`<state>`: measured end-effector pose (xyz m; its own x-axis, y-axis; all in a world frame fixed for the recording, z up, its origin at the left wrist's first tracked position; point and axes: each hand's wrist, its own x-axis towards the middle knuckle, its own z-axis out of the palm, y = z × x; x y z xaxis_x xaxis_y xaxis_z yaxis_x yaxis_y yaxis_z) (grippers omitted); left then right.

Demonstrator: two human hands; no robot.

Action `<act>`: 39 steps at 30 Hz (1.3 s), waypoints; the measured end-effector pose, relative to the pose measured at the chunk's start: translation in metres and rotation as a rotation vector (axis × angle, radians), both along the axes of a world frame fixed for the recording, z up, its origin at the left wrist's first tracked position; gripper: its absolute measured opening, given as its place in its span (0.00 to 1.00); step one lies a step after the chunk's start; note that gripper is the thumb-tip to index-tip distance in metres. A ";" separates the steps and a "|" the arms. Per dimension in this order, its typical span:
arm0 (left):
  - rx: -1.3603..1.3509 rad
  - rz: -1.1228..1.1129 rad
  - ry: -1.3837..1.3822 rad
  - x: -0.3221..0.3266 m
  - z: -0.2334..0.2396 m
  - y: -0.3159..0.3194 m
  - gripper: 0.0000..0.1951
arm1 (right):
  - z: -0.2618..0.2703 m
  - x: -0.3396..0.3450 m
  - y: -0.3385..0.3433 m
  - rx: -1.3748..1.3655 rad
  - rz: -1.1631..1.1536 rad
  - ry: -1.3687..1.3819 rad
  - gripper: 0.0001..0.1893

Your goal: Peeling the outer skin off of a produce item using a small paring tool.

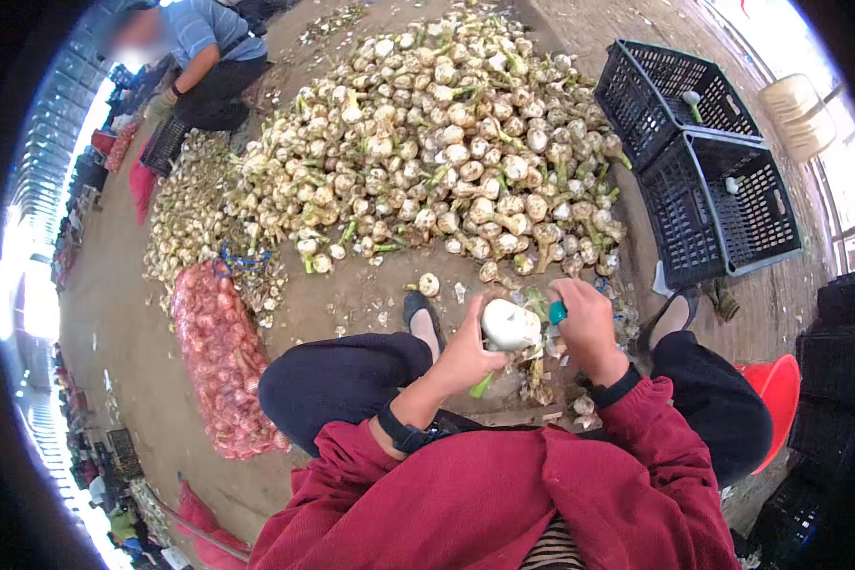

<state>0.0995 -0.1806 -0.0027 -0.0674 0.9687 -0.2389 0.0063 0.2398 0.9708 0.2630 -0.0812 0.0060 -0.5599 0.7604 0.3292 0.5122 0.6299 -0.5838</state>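
Observation:
My left hand [470,349] holds a large white garlic bulb [511,325] between thumb and fingers, with a green stem end [482,385] sticking out below the hand. To the right of the bulb, my right hand [586,320] is closed around a tool with a green handle [557,312]; its working end cannot be made out. Bits of peel and leaf lie beneath and between the hands. One bulb [429,285] rests on the ground by my left shoe. Beyond my feet spreads a big heap of untrimmed garlic bulbs [442,157].
Two black plastic crates [727,267] stand at the right, each with a bulb inside. A full red mesh sack [221,370] lies at the left. A red bucket [773,406] is beside my right knee. A co-worker [210,64] crouches at the upper left beside a dark crate.

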 end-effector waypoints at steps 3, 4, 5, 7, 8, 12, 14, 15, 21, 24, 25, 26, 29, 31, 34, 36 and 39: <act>-0.008 0.035 -0.046 0.001 0.001 0.004 0.39 | 0.011 0.006 0.001 -0.052 -0.069 0.013 0.05; -0.016 0.065 0.018 0.001 0.000 0.006 0.39 | 0.014 0.005 -0.004 -0.029 0.035 0.126 0.06; -0.017 0.098 0.080 0.000 -0.002 0.008 0.38 | 0.016 0.003 -0.009 -0.025 0.148 0.186 0.06; -0.038 0.098 0.161 0.000 -0.005 0.009 0.37 | 0.018 -0.002 -0.018 -0.029 0.183 0.157 0.08; -0.029 0.075 0.173 0.000 -0.006 0.009 0.37 | 0.017 -0.004 -0.021 -0.004 0.169 0.126 0.08; -0.018 0.023 0.068 0.000 -0.006 0.009 0.37 | 0.005 0.004 -0.007 0.014 0.092 0.128 0.08; 0.013 -0.012 0.152 0.001 -0.003 0.006 0.37 | -0.003 0.016 0.010 -0.004 -0.097 -0.018 0.09; 0.084 -0.042 0.205 0.002 -0.001 0.004 0.37 | -0.006 0.023 0.019 -0.064 -0.253 -0.191 0.09; 0.130 0.059 0.452 -0.002 0.010 0.007 0.40 | 0.003 0.023 0.010 -0.288 -0.171 -0.207 0.09; 0.155 0.052 0.631 -0.002 0.014 0.007 0.41 | 0.018 0.002 -0.012 -0.191 0.090 0.215 0.12; 0.174 0.040 0.717 -0.002 0.014 0.007 0.41 | 0.021 -0.004 -0.017 -0.186 0.112 0.224 0.12; 0.162 0.031 0.718 -0.001 0.014 0.006 0.41 | 0.021 -0.008 -0.019 -0.169 0.139 0.174 0.09; 0.216 0.012 0.786 -0.002 0.011 0.004 0.40 | 0.016 -0.006 -0.011 -0.203 0.019 0.218 0.08; 0.293 0.047 0.705 -0.001 0.009 0.005 0.38 | 0.009 0.000 -0.004 -0.340 -0.087 0.135 0.10; 0.243 0.082 0.774 0.004 0.005 0.007 0.38 | -0.004 0.002 -0.003 -0.632 0.213 0.399 0.25; 0.129 0.047 0.713 0.008 0.004 0.011 0.36 | -0.019 -0.006 -0.007 -0.517 0.352 0.243 0.34; -0.014 0.038 0.500 0.012 0.001 0.019 0.41 | -0.049 -0.019 0.007 -1.173 0.071 0.372 0.27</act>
<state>0.1119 -0.1615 -0.0019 -0.2120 0.9604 -0.1809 0.4611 0.2615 0.8479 0.2439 -0.0743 -0.0429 -0.6298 0.6753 -0.3839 0.1796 -0.3542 -0.9178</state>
